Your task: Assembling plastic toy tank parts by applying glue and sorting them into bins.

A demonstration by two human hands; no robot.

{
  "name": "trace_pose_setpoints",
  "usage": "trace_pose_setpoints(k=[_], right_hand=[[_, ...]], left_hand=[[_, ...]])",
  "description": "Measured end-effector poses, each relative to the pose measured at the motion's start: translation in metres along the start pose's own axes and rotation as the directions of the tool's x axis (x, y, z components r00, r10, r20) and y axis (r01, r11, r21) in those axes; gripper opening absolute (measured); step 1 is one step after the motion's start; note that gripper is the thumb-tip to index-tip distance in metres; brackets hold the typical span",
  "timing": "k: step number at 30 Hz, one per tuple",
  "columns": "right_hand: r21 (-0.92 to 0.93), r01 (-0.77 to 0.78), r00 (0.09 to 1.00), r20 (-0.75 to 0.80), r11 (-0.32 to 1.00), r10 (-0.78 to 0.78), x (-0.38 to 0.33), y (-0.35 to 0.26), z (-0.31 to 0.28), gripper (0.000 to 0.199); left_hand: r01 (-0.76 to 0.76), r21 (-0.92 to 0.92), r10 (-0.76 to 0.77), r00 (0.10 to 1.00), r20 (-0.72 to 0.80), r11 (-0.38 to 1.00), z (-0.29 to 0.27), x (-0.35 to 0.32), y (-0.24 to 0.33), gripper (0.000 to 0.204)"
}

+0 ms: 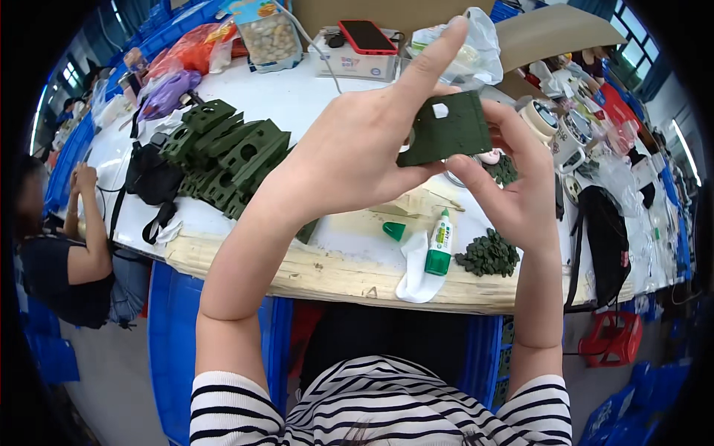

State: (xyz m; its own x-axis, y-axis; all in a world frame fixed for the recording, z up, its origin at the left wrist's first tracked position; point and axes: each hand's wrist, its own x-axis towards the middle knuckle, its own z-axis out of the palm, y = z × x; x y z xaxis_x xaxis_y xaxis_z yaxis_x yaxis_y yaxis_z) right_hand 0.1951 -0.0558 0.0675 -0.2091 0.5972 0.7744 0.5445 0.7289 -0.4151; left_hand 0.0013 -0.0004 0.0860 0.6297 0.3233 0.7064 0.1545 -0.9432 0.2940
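Raised above the table is a flat dark green panel (455,132) with a pale hole in it. My left hand (357,145) grips its left side, index finger pointing up and away. The fingers and thumb of my right hand (515,175) close on its right edge. Below the hands, a white glue bottle with a green base (439,249) lies on a white tissue (413,271), beside a loose green cap (393,230). A heap of small dark green pieces (489,253) is right of the bottle. Several green cut-out parts (234,152) are stacked to the left.
A red-edged phone (368,37) rests on a white box (353,63) at the back, beside a bag of nuts (271,41). Mugs (573,134) and a black bag (602,238) stand right. Another person (63,253) sits left. A blue bin (175,349) is below the table edge.
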Motion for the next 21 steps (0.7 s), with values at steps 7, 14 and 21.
trace_pose_setpoints(k=[7,14,21], right_hand=[[0.498,-0.468,0.869,0.107,0.730,0.484,0.007,0.012,0.011,0.023],[0.529,-0.429,0.828,-0.093,0.732,0.553,0.002,0.027,0.015,0.023],[0.702,-0.445,0.793,0.021,0.556,0.609,-0.013,0.034,0.017,0.025]], left_hand=[[-0.055,0.066,0.066,0.982,-0.180,0.996,0.029,-0.019,-0.038,0.101],[0.101,-0.009,-0.100,0.969,-0.226,0.995,0.024,-0.028,-0.057,0.079],[0.211,-0.718,-0.384,0.920,-0.084,0.663,0.031,-0.034,-0.061,0.071]])
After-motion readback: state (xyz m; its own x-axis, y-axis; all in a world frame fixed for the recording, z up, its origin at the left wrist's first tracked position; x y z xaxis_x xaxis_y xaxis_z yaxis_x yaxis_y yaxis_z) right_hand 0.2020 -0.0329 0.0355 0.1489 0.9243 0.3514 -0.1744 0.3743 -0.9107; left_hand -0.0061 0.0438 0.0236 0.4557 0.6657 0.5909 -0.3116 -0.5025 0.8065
